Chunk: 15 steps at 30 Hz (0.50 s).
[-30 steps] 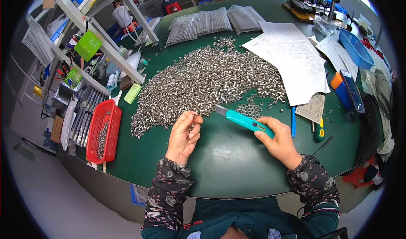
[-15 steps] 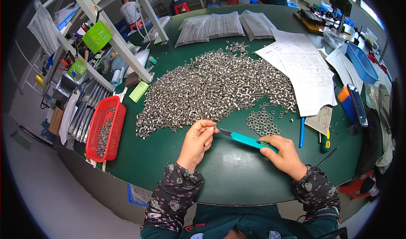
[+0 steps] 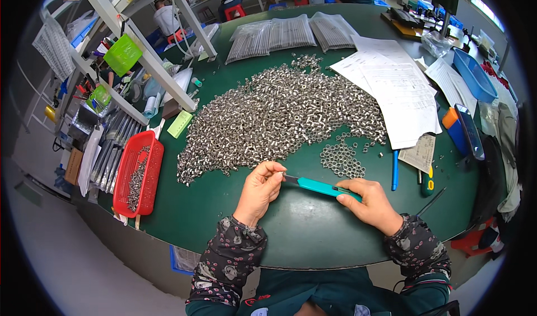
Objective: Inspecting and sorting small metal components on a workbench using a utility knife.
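My left hand [image 3: 259, 192] is closed in a pinch on a small metal ring [image 3: 284, 174], mostly hidden by thumb and forefinger. My right hand [image 3: 372, 204] grips a teal utility knife [image 3: 320, 186] by its handle. The dark blade points left, its tip at the ring in my left fingertips; whether they touch is too small to tell. Beyond both hands spreads a wide heap of small silvery metal rings [image 3: 268, 117]. A separate flat cluster of rings [image 3: 342, 160], many with their holes facing up, lies just beyond the knife.
A red basket [image 3: 154, 173] with small metal parts stands at the left edge of the green table [image 3: 313, 232]. Paper sheets [image 3: 400, 92], a blue pen [image 3: 395, 170] and a screwdriver [image 3: 428, 181] lie to the right. Bagged rods [image 3: 291, 33] lie at the back.
The knife has shifted slightly left, bringing its blade tip up to my left fingertips. My left hand keeps its pinch. The whole view has shifted a little.
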Available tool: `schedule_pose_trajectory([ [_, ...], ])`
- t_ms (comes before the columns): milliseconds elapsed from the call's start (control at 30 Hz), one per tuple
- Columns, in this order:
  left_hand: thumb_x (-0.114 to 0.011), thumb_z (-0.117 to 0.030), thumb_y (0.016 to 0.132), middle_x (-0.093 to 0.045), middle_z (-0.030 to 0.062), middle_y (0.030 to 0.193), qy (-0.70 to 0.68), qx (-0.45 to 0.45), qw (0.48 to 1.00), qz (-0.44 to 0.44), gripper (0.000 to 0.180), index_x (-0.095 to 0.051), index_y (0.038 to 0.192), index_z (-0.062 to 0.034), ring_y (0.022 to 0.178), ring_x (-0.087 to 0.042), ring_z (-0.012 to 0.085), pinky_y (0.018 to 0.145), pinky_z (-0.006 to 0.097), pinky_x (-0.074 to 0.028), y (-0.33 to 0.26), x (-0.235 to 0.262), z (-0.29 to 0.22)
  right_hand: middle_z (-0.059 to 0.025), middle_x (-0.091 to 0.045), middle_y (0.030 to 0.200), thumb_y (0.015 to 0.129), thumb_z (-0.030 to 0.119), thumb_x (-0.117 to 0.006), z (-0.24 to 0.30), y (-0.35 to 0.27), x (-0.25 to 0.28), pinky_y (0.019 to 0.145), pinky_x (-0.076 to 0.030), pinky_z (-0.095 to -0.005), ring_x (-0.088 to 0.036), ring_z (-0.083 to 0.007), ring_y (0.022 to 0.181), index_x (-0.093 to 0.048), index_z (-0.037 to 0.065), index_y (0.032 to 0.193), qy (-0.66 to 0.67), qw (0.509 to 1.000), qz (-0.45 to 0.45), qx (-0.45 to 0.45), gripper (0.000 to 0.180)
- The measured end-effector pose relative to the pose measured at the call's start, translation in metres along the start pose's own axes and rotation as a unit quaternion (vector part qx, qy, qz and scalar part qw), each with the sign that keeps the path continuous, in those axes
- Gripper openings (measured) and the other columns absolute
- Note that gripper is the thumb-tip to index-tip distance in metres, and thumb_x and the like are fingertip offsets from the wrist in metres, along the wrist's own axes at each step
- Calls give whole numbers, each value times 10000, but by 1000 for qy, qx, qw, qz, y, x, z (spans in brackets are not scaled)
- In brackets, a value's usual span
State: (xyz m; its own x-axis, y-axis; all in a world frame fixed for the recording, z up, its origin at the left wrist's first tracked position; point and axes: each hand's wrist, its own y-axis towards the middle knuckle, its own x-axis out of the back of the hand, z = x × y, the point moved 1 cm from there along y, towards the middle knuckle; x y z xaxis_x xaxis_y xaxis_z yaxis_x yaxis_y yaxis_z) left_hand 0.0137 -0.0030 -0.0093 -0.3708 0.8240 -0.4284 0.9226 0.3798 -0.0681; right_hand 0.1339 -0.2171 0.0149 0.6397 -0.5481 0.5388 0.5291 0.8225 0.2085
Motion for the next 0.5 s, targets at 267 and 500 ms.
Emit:
schedule_pose_trajectory([
  [267, -513, -63, 867, -539, 19, 743, -6, 20, 1000, -5, 112, -531, 967, -17, 452, -325, 0, 384, 142, -231, -2, 2, -3, -113, -596, 750, 769, 228, -621, 3, 0, 0, 583, -460, -366, -579, -287, 674, -620, 58, 929, -82, 996, -38, 19, 233],
  [500, -515, -63, 865, -548, 25, 742, -2, 42, 999, -8, 127, -540, 975, -4, 458, -347, 2, 391, 135, -256, -2, 4, -4, -85, -546, 689, 756, 225, -632, 6, 0, 0, 539, -444, -371, -557, -276, 629, -610, 81, 936, -138, 987, -64, 53, 231],
])
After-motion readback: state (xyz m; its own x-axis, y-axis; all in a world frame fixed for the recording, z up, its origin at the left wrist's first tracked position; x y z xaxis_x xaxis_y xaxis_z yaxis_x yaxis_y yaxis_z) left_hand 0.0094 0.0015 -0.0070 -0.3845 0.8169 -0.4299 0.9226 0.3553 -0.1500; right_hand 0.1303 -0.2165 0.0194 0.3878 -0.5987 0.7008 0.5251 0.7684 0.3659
